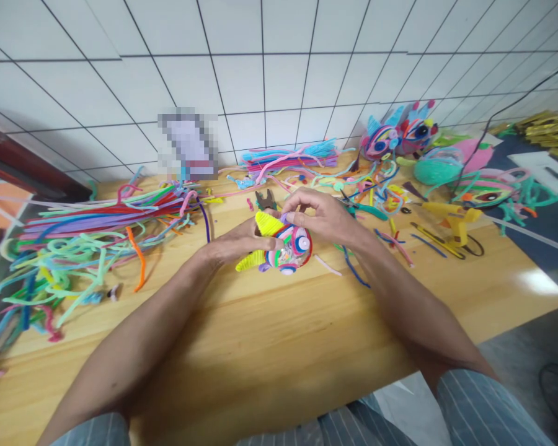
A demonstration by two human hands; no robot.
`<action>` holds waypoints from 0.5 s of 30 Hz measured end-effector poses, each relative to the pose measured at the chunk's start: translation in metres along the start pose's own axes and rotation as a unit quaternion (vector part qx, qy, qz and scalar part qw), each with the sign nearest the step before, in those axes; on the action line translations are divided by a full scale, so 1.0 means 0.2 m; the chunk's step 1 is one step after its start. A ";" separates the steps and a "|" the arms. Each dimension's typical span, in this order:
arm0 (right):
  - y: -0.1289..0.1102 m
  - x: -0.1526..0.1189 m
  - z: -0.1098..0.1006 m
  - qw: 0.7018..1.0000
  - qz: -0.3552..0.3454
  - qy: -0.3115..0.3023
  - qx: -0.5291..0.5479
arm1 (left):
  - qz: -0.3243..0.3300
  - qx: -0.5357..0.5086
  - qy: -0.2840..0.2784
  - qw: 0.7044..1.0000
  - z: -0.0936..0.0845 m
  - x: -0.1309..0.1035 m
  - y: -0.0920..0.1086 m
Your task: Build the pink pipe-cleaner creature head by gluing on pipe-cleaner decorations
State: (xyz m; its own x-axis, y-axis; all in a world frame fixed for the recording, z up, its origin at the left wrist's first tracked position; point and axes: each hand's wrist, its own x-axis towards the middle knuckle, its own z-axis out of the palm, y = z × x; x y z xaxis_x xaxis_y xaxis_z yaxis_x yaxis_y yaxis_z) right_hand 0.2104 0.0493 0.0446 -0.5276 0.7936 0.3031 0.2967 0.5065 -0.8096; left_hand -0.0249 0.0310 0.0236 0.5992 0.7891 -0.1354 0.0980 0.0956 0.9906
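Observation:
Above the middle of the wooden table, my left hand (244, 240) is closed around a small pipe-cleaner animal head (289, 246). Bands of pink, blue, green and red cover it, with round eyes and two yellow ears (268, 224) pointing left. At the base of the upper ear, my right hand (325, 217) pinches a short purple pipe cleaner (284, 218); its fingertips press against the head. Just beyond the hands lie dark-jawed pliers (265, 201). To the right of my right hand is a teal-handled hand tool (371, 211).
Pipe cleaners pile up at left (88, 229), with a pink and blue bundle (291, 156) by the tiled wall. Finished pipe-cleaner heads (379, 141) stand at back right. A yellow glue gun (451, 220) with its cord and a yellow cutter (437, 240) lie at right.

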 end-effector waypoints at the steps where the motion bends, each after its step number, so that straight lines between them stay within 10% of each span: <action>1: 0.00 0.00 0.00 1.000 -0.004 0.003 -0.006 | 0.000 0.005 0.002 1.000 0.00 0.00 0.00; 15: 0.04 0.00 -0.01 0.993 -0.096 0.000 -0.068 | -0.001 0.015 -0.017 1.000 -0.01 0.01 -0.02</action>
State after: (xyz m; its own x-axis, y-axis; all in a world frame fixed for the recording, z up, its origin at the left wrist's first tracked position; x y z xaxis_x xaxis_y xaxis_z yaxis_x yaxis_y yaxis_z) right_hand 0.2148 0.0540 0.0399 -0.5856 0.6774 0.4452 0.2954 0.6898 -0.6610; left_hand -0.0266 0.0328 0.0194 0.6250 0.7681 -0.1393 0.1239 0.0786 0.9892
